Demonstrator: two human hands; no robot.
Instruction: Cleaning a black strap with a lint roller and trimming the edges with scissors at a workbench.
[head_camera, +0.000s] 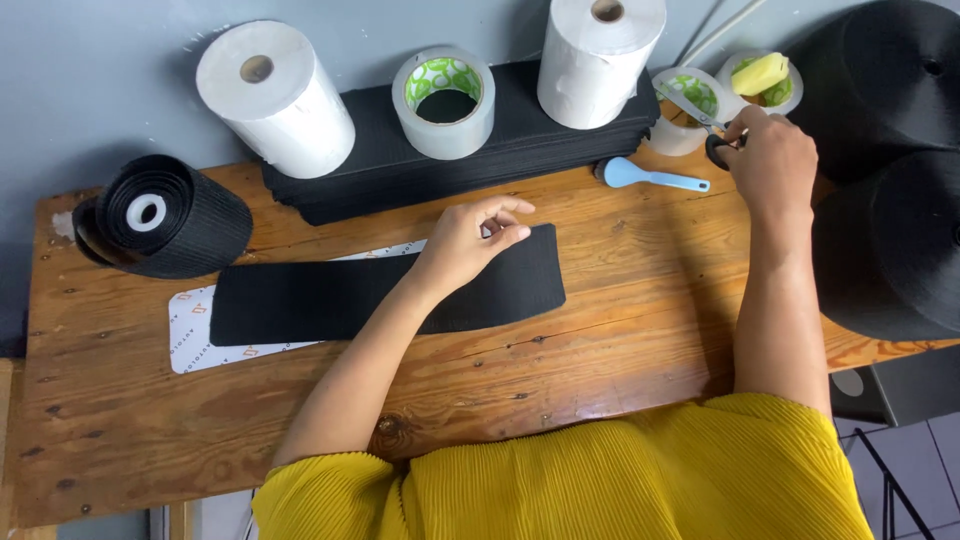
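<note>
A: Start at the far left. What lies out beyond the left hand?

B: Well to its left sits a roll of black ribbed band (165, 215) on the wooden table (620, 330), and above that a white paper roll (275, 95) lying on its side. Closer in, a black strip (385, 292) stretches flat across the table, over a white card (195, 335) whose end shows past the strip's left edge.

A: And the left hand itself?

B: The left hand (468, 240) rests on the strip near its right end, palm down, fingers loosely curled and not gripping; the fingertips press or just touch the fabric. Above the hand lies a stack of black material (385, 165) with a clear tape roll (443, 103) and an upright white roll (598, 60) on it.

A: Moving right?

B: Between the two hands lies a light blue scoop (650, 178). The right hand (770, 165) is closed on a pair of scissors (715, 135), fingers at the black handles, blades pointing up and to the left. Just beyond it are two more tape rolls (690, 110), one with a yellow sponge (760, 72) in it. To the hand's right stand large black spools (890, 240).
</note>
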